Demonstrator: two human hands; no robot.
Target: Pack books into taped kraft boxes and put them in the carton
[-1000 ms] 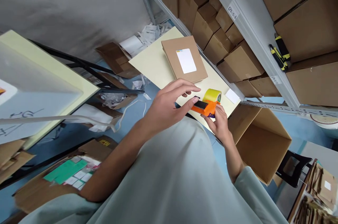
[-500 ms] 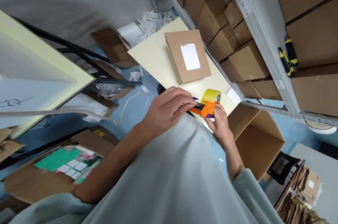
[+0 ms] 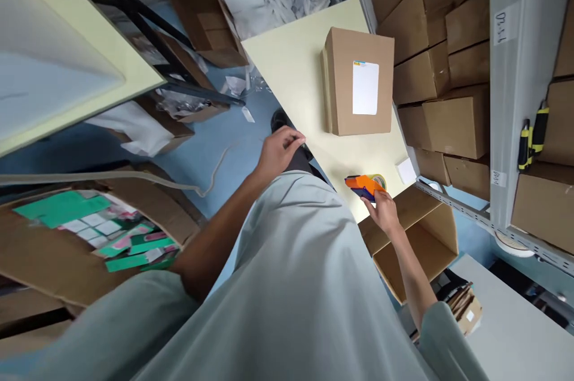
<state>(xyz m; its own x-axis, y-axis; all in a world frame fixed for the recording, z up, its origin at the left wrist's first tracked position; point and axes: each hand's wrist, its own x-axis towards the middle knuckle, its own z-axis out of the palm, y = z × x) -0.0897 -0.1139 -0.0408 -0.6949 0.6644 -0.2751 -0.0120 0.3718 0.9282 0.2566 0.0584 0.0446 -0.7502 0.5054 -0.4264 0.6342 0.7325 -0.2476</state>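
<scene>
My right hand (image 3: pixel 383 212) grips an orange and purple tape dispenser (image 3: pixel 364 185) at the near end of the cream table. A roll of yellow tape (image 3: pixel 379 180) shows partly behind it. Apart from the table edge, my left hand (image 3: pixel 281 151) is raised over the floor and my leg, its thumb and fingertips pinched together. Whatever may be between those fingertips is too small to make out. Farther up the table lies a flat stack of brown cardboard boxes (image 3: pixel 341 82) with a white label (image 3: pixel 365 88) on top; neither hand touches it.
A small white block (image 3: pixel 406 171) sits at the table's (image 3: pixel 291 61) right corner. Below that end stands an open carton (image 3: pixel 419 255). Shelves of boxes (image 3: pixel 456 128) line the right, with yellow-black cutters (image 3: pixel 532 137) hanging there. On the left is an open box of green packets (image 3: pixel 58 209).
My left hand has come away from the tape dispenser and moved left. My right hand has carried the dispenser right and slightly down in view. The camera view has turned.
</scene>
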